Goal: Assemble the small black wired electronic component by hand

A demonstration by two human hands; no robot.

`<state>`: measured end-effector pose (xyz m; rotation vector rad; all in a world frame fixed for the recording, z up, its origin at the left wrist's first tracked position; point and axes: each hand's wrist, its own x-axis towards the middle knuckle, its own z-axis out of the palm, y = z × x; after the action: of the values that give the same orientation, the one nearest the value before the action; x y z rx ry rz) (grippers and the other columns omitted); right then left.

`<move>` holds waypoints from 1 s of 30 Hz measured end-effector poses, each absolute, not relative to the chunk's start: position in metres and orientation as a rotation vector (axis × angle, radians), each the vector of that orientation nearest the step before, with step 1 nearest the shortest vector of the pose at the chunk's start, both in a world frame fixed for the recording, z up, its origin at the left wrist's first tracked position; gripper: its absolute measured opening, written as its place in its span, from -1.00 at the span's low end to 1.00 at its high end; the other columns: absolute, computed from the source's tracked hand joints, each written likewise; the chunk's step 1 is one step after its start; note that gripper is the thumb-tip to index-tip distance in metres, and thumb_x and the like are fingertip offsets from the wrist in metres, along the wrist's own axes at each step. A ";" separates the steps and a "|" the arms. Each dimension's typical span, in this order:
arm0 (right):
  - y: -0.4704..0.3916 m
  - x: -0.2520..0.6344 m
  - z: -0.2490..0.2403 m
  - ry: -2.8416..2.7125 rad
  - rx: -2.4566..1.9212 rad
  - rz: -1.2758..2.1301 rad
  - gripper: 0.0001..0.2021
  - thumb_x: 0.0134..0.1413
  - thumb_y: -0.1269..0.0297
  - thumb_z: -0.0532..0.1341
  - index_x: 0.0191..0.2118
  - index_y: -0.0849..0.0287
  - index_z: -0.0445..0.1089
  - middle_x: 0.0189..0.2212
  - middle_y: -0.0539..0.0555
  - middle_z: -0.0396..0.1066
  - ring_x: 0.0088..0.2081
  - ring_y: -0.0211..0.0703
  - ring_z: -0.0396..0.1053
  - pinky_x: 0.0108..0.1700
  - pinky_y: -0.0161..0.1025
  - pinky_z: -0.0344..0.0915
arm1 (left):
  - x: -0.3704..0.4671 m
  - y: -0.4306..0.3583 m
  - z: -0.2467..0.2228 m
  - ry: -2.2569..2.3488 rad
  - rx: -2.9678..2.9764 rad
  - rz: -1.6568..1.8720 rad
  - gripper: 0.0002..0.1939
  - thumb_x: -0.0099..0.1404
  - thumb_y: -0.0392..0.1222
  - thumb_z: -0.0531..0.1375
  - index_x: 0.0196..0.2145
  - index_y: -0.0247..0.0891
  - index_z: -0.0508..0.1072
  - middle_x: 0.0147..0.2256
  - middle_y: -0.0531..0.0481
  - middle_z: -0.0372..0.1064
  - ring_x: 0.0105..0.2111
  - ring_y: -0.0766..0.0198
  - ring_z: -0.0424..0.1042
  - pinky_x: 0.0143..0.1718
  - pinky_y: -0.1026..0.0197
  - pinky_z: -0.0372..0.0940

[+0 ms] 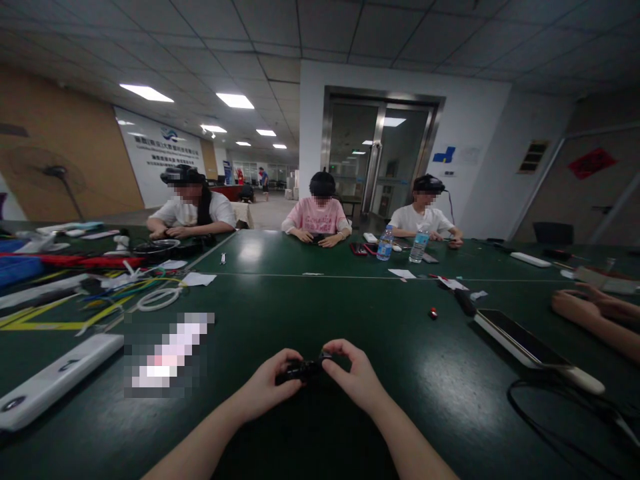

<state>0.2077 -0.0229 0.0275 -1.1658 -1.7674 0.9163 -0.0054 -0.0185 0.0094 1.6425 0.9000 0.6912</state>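
A small, glossy black object (306, 369) is held just above the dark green table (260, 320), and I cannot make out its exact kind. My left hand (270, 382) is closed around its left end, with the thumb below and the fingers above. At the other end, my right hand (356, 373) pinches a dark part of it between thumb and forefinger. Both hands hide some of its surface.
White power strips (65, 373) and cables (160, 299) lie left, near a blurred-out bright item (170, 353). On the right are a phone (520, 337), a black cord and a co-worker's hands (580, 307). Bottles (419, 245) stand farther back, where several people sit across the table.
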 end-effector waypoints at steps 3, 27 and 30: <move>-0.022 0.210 0.030 -1.741 -1.149 0.907 -0.82 -0.02 0.28 0.18 -0.23 0.12 0.35 -0.27 0.04 0.39 -0.15 -0.10 0.32 -0.01 -0.08 0.19 | -0.005 -0.019 0.010 0.895 1.646 0.698 -0.69 0.15 -0.21 0.17 -0.13 -0.23 0.22 -0.28 0.00 0.36 -0.26 0.21 0.36 -0.25 0.20 0.20; -0.011 0.232 0.023 -1.502 -1.091 0.920 -0.80 -0.01 0.20 0.14 -0.25 0.13 0.34 -0.32 0.05 0.34 -0.24 -0.12 0.31 -0.17 -0.17 0.26 | -0.007 -0.018 0.012 0.904 1.642 0.701 -0.71 0.19 -0.20 0.15 -0.12 -0.22 0.22 -0.24 0.01 0.35 -0.21 0.21 0.35 -0.20 0.19 0.21; -0.012 0.235 0.028 -1.496 -1.088 0.896 -0.81 0.00 0.20 0.13 -0.25 0.13 0.34 -0.32 0.05 0.33 -0.24 -0.12 0.30 -0.17 -0.17 0.25 | -0.008 -0.019 0.015 0.904 1.636 0.698 -0.71 0.19 -0.19 0.15 -0.13 -0.22 0.22 -0.24 0.00 0.35 -0.23 0.21 0.35 -0.20 0.19 0.20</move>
<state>0.2351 -0.0124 0.0281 -1.0877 -1.4957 0.8959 -0.0076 -0.0191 0.0150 1.6361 0.9036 0.6975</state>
